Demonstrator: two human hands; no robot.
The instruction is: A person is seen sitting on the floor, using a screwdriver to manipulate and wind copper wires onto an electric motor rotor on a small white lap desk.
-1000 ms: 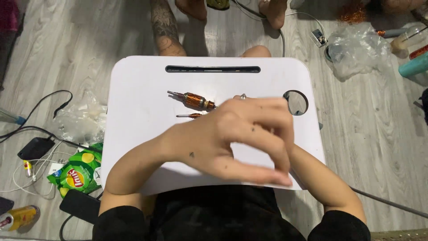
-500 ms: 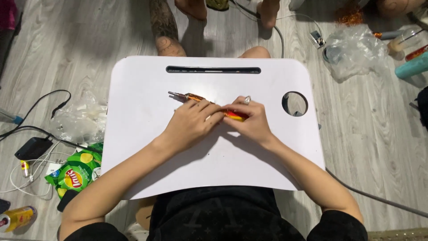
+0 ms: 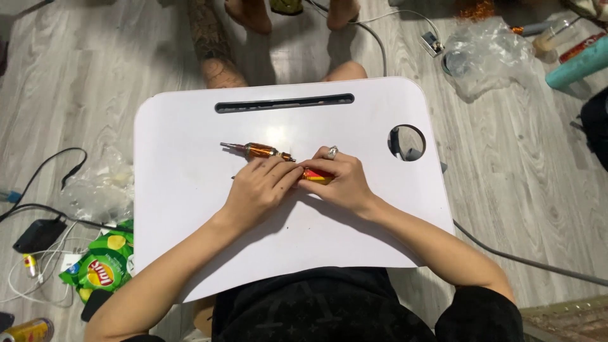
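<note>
A white lap table (image 3: 190, 190) lies across my lap. On it rests a small tool with a copper-wound body and a metal tip (image 3: 256, 151), pointing left. My left hand (image 3: 259, 189) and my right hand (image 3: 339, 182) meet at the middle of the table, both pinching a small orange and red object (image 3: 315, 175) between their fingers. A ring sits on a finger of my right hand. My left fingertips lie just below the copper tool's right end. Most of the orange object is hidden under my fingers.
The table has a long slot (image 3: 284, 102) at its far edge and a round hole (image 3: 406, 142) at the right. Another person's legs (image 3: 218, 44) stand beyond it. A green snack bag (image 3: 101, 269), cables and a charger lie left; plastic wrap (image 3: 487, 54) far right.
One second ago my hands were raised close to the camera, covering the table's middle. They have come down onto the table and closed on the orange object, where they stay.
</note>
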